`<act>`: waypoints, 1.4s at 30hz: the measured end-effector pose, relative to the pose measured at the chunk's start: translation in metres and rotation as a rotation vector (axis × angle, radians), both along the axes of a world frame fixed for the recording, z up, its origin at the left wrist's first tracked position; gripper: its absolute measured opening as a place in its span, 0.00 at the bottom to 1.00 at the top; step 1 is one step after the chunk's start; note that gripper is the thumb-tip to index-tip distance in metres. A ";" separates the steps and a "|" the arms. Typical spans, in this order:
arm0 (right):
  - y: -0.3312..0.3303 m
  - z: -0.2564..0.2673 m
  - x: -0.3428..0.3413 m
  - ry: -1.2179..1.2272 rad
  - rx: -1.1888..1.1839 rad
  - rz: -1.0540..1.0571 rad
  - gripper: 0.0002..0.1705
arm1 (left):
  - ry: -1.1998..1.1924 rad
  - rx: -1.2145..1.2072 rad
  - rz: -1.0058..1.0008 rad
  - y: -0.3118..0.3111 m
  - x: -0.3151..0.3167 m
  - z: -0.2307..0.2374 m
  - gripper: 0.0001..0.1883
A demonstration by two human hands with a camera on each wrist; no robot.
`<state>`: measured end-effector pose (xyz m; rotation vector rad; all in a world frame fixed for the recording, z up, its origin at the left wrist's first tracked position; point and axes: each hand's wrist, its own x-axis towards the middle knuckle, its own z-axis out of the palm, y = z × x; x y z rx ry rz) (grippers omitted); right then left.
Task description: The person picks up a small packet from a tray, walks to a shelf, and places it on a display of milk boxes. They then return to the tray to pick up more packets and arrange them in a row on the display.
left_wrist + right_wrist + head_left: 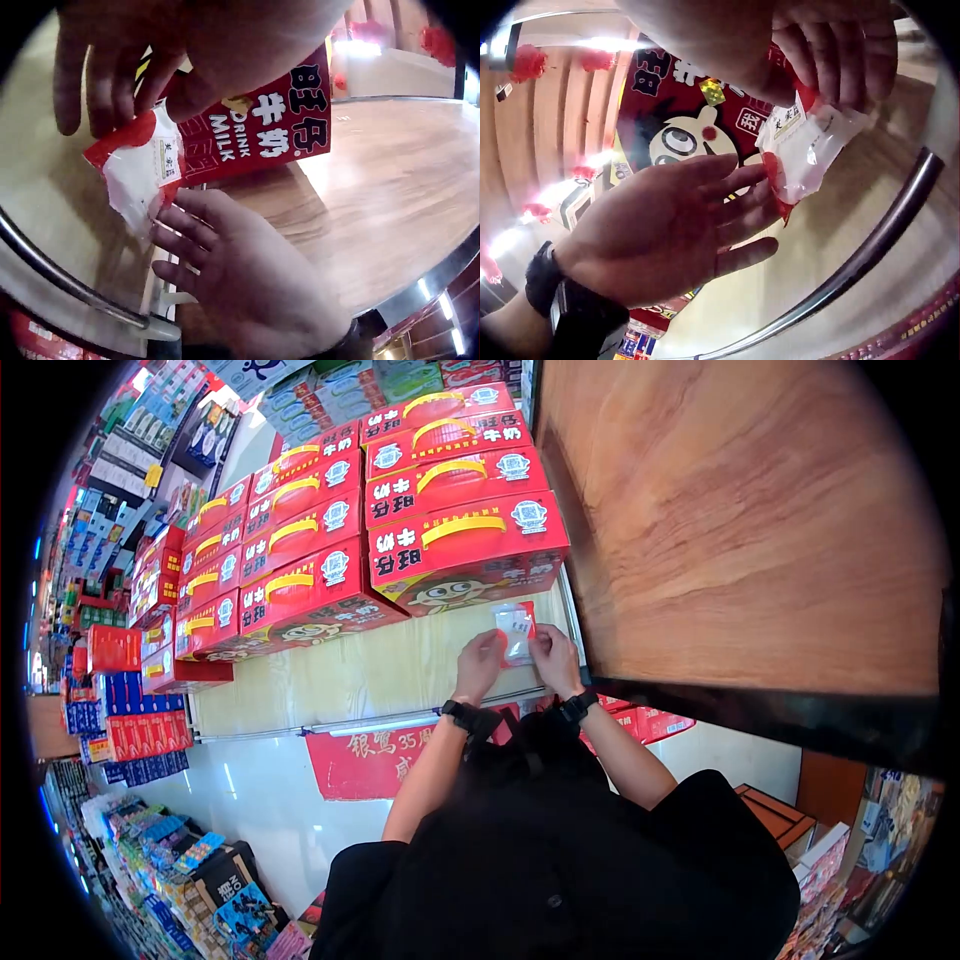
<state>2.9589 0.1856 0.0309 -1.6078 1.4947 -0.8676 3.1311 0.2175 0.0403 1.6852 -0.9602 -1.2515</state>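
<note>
A small clear and red plastic packet [517,624] with a white printed label is held between both hands over the pale shelf top [420,650]. My left hand [481,663] pinches its left edge. On the opposite edge, my right hand [556,662] grips with the thumb and fingers. The left wrist view shows the packet [142,169] with the right hand's fingers [176,225] at its side. In the right wrist view the left hand [679,217] is at the red edge of the packet [806,154]. A red milk carton [455,565] stands just behind it.
Rows of red milk cartons [305,580] with yellow handles fill the shelf to the left and back. A wood-grain panel [750,520] rises close on the right. A metal rail [75,285] runs along the front edge. A red banner [350,765] hangs below.
</note>
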 end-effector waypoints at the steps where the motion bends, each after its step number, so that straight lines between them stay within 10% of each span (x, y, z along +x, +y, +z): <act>1: -0.004 -0.007 0.001 -0.009 -0.007 0.000 0.16 | -0.003 -0.002 0.014 -0.002 -0.002 -0.003 0.19; 19: -0.005 0.033 0.007 0.084 -0.202 0.134 0.11 | -0.173 -0.037 0.247 0.028 -0.014 0.023 0.22; 42: 0.211 0.125 0.136 -0.094 -0.071 1.267 0.12 | -0.036 -0.277 1.053 0.351 0.009 0.102 0.14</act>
